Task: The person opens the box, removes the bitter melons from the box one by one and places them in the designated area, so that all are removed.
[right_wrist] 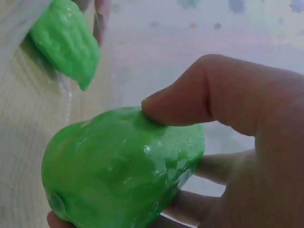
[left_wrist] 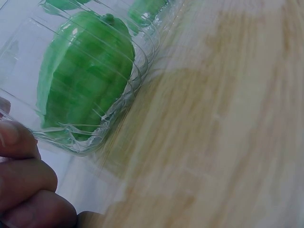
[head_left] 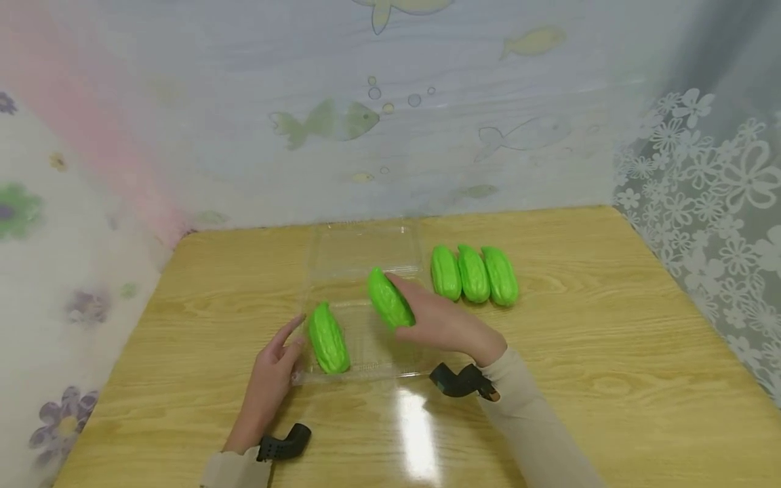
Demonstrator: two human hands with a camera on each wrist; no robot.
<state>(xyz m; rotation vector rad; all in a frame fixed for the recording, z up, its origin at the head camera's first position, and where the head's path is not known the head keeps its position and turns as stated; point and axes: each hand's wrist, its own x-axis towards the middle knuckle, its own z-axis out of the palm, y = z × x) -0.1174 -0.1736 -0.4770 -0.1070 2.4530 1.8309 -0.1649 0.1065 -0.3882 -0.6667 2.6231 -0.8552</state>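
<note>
A clear plastic clamshell box (head_left: pixel 372 369) lies on the table with its lid (head_left: pixel 366 247) folded back. One green bitter melon (head_left: pixel 329 339), bumpy and glossy, sits at the left end of its base; the left wrist view shows this bitter melon (left_wrist: pixel 85 76) through the clear wall. My left hand (head_left: pixel 271 373) pinches the box's left edge between thumb and curled fingers (left_wrist: pixel 28 175). Above the base, my right hand (head_left: pixel 442 318) grips a second bitter melon (head_left: pixel 389 298), thumb on one side and fingers on the other, as the right wrist view also shows.
Three more bitter melons (head_left: pixel 474 273) lie side by side on the wooden table (head_left: pixel 610 339), right of the box lid. A fish-patterned curtain (head_left: pixel 427 135) hangs behind the table, with a flowered lace curtain (head_left: pixel 732 196) to the right.
</note>
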